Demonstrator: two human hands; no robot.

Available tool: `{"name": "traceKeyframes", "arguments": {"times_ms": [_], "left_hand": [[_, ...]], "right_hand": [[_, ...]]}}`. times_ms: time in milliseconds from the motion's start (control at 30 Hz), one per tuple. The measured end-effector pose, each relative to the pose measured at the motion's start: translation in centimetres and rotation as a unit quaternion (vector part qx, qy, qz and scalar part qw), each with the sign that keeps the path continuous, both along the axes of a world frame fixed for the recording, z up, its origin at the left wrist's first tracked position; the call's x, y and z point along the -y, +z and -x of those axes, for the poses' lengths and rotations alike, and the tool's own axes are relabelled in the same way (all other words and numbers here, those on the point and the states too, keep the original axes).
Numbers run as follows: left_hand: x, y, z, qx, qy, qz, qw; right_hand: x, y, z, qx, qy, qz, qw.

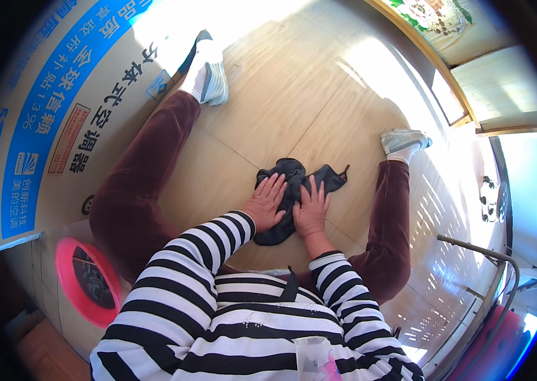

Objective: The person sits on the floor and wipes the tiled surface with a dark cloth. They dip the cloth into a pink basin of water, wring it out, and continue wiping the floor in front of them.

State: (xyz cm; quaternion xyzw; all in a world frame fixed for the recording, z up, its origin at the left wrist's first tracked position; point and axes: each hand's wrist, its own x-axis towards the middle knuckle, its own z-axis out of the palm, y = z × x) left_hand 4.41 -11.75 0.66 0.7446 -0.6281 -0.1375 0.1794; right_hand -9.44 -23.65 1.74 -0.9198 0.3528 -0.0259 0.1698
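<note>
A crumpled black cloth [275, 233] lies on the wood-patterned tile floor [268, 100] between my outstretched legs. My left hand [266, 202] rests palm down on its left part, fingers extended. Flat on the cloth's middle and right part is my right hand [311, 209], its fingers spread. A narrow end of the cloth with a thin loop or tie reaches out beyond my right hand. Both palms hide some of the fabric, and neither hand is closed around it.
A large printed cardboard air-conditioner box [73, 109] stands along the left. Beside my left knee is a pink basin [61, 276] with dark contents. At right are a metal tube frame [482, 250] and wooden furniture [463, 102] with a floral panel. Bright sunlight falls across the floor.
</note>
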Motion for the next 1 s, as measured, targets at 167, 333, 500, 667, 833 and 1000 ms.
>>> {"name": "traceKeyframes", "arguments": {"times_ms": [167,333,500,667,833,1000], "left_hand": [[-0.3,-0.1,0.9,-0.007,0.008,-0.017,1.000],[-4.0,-0.6,-2.8,0.028,0.094,-0.039,0.994],[-3.9,-1.1,-7.0,0.061,0.269,-0.050,0.960],[1.1,-1.8,-9.5,0.077,0.322,-0.029,0.943],[7.1,-1.9,-8.4,0.063,0.211,0.029,0.975],[8.7,-0.9,-1.4,0.032,0.086,0.005,0.996]], "right_hand": [[-2.5,-0.4,0.7,-0.005,-0.041,-0.007,0.999],[-6.2,-0.3,-2.3,0.034,0.095,-0.033,0.994],[-2.8,-0.6,-11.2,0.058,0.203,0.002,0.977],[2.5,-0.5,-15.4,0.008,0.173,0.009,0.985],[8.4,-0.2,-11.3,-0.037,0.040,0.045,0.997],[8.2,1.1,-1.1,-0.087,-0.139,0.016,0.986]]}}
